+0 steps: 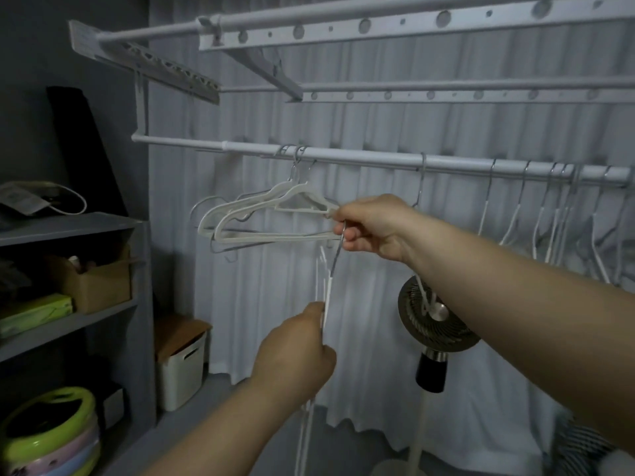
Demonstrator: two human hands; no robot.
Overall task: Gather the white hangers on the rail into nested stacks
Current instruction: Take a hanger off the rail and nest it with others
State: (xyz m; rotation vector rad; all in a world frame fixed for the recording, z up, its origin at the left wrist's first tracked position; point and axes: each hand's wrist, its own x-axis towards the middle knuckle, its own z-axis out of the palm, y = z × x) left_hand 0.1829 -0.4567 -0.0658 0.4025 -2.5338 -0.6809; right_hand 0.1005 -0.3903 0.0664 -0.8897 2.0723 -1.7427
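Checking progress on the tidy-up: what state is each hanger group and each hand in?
Left hand: grips the held hangers low down.
Right hand: pinches their metal hook.
Held hangers: off the rail, hanging down.
Flat hangers: hooked on the rail, nested.
Right hangers: on the rail, spread apart.

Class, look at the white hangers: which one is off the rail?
The hanger running upright between the hands: the right hand pinches its metal hook, the left hand grips its white body. The other hangers hook over the rail.
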